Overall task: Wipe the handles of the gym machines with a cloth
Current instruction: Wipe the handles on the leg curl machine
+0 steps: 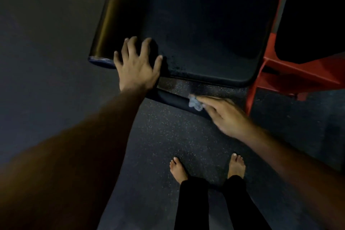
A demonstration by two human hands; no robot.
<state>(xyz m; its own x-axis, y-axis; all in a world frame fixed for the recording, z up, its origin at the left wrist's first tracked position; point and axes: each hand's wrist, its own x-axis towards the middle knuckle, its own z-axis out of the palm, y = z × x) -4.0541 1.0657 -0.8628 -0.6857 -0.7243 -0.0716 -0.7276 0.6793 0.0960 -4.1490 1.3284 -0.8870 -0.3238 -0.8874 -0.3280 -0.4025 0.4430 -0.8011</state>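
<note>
Wiping in hand | cloth (195, 104) pinched by right hand (226, 115) on black handle (168, 98) below pad's (205, 33) near edge | left hand (137, 61) spread flat, bracing pad's near-left corner | next: stroke to be carried along handle.

The left hand (137, 65) lies flat at centre frame, fingers spread and straight, arm reaching from lower left, while the right hand (224, 115), centre right, pinches with extended fingers, bare feet (179, 171) below
</note>
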